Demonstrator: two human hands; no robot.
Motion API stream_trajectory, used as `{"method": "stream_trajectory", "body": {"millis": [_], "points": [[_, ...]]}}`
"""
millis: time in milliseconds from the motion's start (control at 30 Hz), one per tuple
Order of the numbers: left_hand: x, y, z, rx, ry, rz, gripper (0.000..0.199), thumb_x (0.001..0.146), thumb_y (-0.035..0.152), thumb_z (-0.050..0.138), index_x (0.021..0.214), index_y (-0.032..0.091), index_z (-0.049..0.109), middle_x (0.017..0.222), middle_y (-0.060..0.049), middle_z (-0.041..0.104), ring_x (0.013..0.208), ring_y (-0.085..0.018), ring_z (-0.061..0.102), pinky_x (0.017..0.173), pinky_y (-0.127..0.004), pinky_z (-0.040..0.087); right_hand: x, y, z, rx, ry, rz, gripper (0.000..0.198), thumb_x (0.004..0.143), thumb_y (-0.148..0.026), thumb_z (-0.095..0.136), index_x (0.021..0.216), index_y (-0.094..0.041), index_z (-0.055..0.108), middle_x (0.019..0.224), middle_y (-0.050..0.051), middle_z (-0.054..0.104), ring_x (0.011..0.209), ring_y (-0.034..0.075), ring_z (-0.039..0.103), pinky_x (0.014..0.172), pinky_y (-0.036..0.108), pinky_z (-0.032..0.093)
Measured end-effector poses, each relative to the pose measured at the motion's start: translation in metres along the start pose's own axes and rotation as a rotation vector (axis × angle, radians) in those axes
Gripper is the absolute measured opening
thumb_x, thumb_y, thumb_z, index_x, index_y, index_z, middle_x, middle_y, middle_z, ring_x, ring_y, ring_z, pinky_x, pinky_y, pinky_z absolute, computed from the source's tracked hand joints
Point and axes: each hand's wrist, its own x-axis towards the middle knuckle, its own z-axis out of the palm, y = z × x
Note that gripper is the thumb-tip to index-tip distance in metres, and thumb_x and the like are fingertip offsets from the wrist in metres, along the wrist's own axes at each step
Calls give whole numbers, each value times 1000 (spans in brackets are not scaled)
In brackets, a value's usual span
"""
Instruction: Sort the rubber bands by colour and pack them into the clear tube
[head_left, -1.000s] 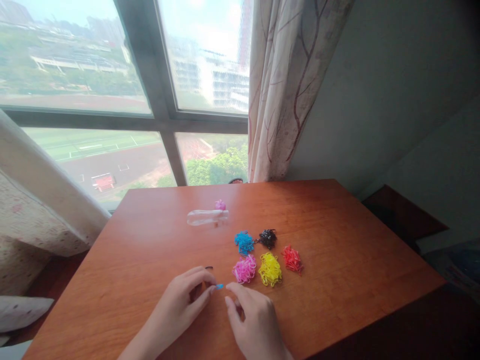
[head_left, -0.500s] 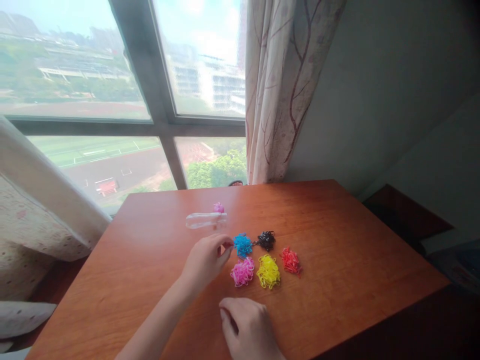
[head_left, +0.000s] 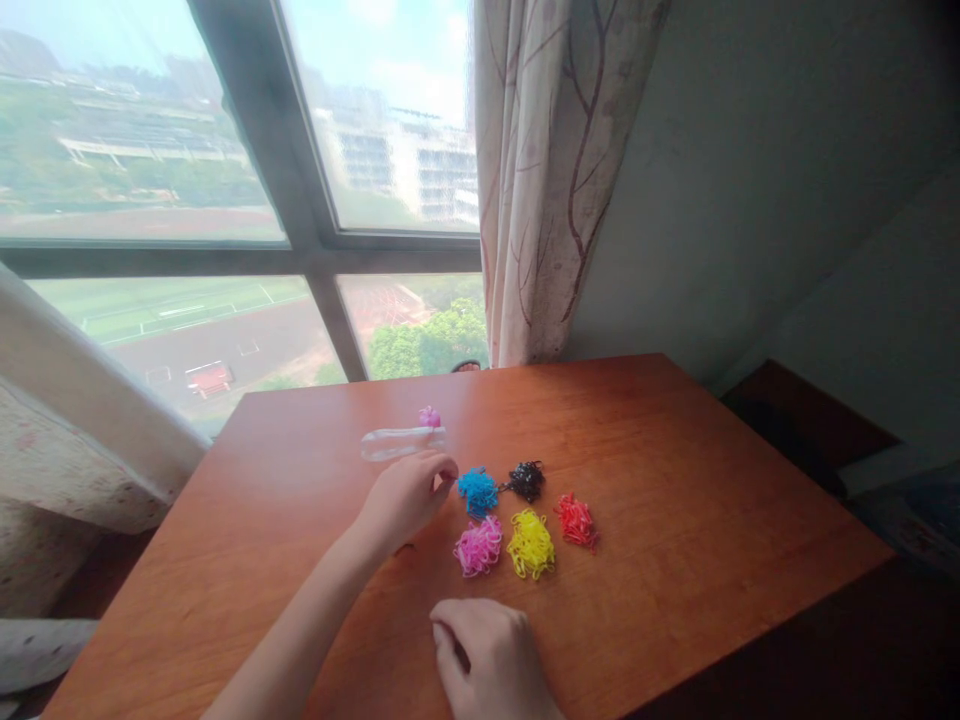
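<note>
My left hand [head_left: 412, 495] is at the left edge of a pile of blue rubber bands [head_left: 478, 491], thumb and forefinger pinched together. Whatever may be between those fingertips is too small to make out. Below the piles, my right hand [head_left: 491, 655] rests near the table, its fingers curled in against the thumb; what they may hold is hidden. Between the hands lie piles of pink rubber bands [head_left: 478, 546] and yellow rubber bands [head_left: 532, 544]. Black rubber bands [head_left: 527, 481] sit right of the blue ones, and red rubber bands [head_left: 577, 521] lie farthest right.
Behind my left hand lies a clear plastic piece [head_left: 397, 443], with a small pink-purple item [head_left: 430, 417] just beyond it. A thin dark mark shows beside my left forearm. The brown wooden table [head_left: 675, 480] ends at a window, with a curtain [head_left: 555, 180] beside it.
The view has shifted slightly. My left hand has lifted a little at the blue pile, fingertips still pinched. My right hand keeps its curled pose, and the piles look unchanged.
</note>
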Motion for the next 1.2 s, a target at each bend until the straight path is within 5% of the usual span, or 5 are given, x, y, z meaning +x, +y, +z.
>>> {"method": "stream_trajectory", "body": {"millis": [300,533,933,1200], "points": [[11,4,5,116,-75,125,19,85,14,51,86,21,68,89,-5,70,76,-19,66,63,-26,45,0,1,2,-9,7,-10,19,82,-13,46,84,-24,61,70,-1,68,62,15,65,60,22,41],[6,5,3,131,-61,95,22,90,17,48,101,24,66,101,-5,70,86,-20,66,70,-27,47,0,-2,-1,0,-13,8,22,83,-13,44,86,-25,62,72,-1,69,65,16,65,62,23,42],[-65,-17,-19,115,-123,-130,16,88,22,48,87,22,64,90,-2,64,68,-17,62,62,-25,41,2,-4,-3,-37,-16,-10,19,83,-13,44,81,-24,60,69,-1,68,61,15,64,58,23,38],[-97,-20,-2,43,-121,-195,19,91,22,42,84,23,59,90,-1,61,77,-16,63,67,-24,43,2,-4,-2,-46,-10,-6,19,84,-15,43,81,-24,60,70,-1,68,63,16,65,59,24,39]]}}
